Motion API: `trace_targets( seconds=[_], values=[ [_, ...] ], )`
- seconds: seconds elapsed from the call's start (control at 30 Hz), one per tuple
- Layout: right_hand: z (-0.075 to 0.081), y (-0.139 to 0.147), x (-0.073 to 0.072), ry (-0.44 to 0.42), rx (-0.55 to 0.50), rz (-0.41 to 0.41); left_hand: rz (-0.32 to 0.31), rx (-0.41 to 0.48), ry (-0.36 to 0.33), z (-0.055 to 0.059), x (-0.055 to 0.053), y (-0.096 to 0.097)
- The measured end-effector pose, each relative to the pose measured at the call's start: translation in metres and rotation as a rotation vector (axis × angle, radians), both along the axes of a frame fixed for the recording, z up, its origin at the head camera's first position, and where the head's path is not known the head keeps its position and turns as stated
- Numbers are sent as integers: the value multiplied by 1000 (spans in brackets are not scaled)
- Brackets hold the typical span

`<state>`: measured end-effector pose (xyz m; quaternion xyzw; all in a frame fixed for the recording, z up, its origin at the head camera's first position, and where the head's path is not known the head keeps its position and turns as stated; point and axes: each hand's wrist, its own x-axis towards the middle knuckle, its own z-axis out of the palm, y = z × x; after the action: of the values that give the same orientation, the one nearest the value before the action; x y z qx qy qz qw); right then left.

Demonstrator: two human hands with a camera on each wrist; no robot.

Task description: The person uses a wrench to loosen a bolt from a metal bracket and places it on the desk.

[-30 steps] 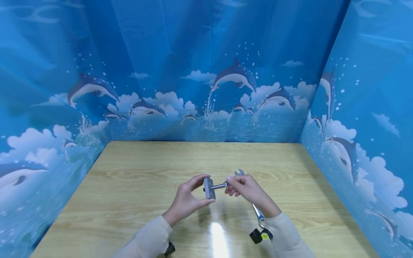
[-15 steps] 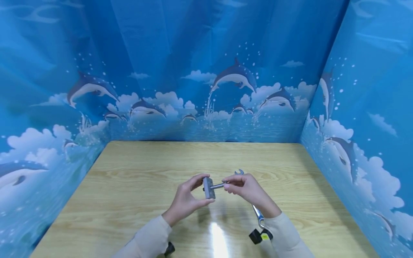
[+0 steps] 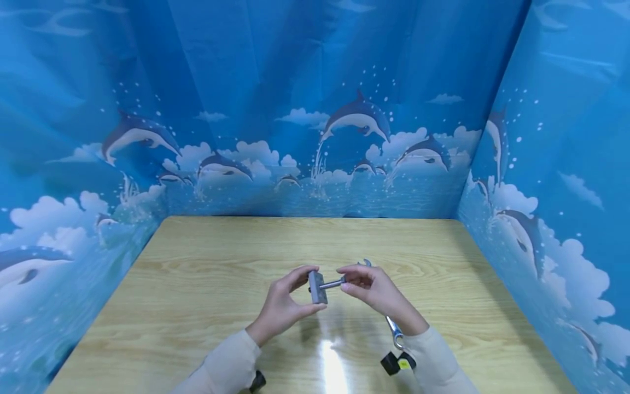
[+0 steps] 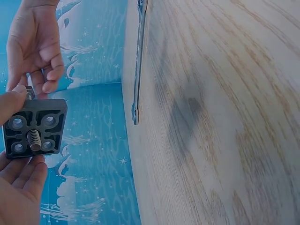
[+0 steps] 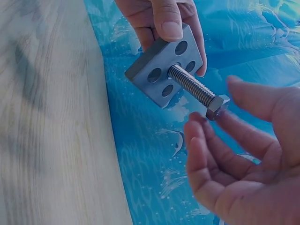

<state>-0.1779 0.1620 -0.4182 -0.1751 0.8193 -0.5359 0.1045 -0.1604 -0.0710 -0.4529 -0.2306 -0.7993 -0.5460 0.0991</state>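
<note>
My left hand (image 3: 283, 303) holds a square grey plate (image 3: 318, 287) by its edges, thumb on one side and fingers on the other. Round holes (image 5: 181, 48) dot the smooth face; the ribbed back (image 4: 35, 126) shows in the left wrist view. A threaded bolt (image 5: 192, 85) runs through the plate's middle, its tip (image 4: 34, 140) poking out behind. At the bolt's other end is a hex part (image 5: 217, 108). My right hand (image 3: 376, 289) is around it with parted fingers; a fingertip appears to touch it, while the thumb stands apart.
A wrench (image 3: 395, 332) lies on the wooden table (image 3: 221, 246), partly hidden beneath my right forearm. Close to the right sleeve is a black block with a yellow mark (image 3: 397, 362). Blue dolphin-print curtains (image 3: 275, 109) stand round the table.
My right fingers have shifted about the hex end, from a pinch to a looser, parted pose. The left hand and plate stay nearly in place.
</note>
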Motion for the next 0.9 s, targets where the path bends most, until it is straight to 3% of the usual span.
trace_targets(
  seconds=[0.33, 0.77, 0.9],
  values=[
    [-5, 0, -1, -67, 28, -13, -8, 2, 16, -1, 1, 0],
    [-7, 0, -2, -61, 28, -18, -10, -10, 4, -3, 0, 1],
    [-7, 0, -1, -10, 22, -5, -12, 9, -4, -5, 0, 1]
  ],
)
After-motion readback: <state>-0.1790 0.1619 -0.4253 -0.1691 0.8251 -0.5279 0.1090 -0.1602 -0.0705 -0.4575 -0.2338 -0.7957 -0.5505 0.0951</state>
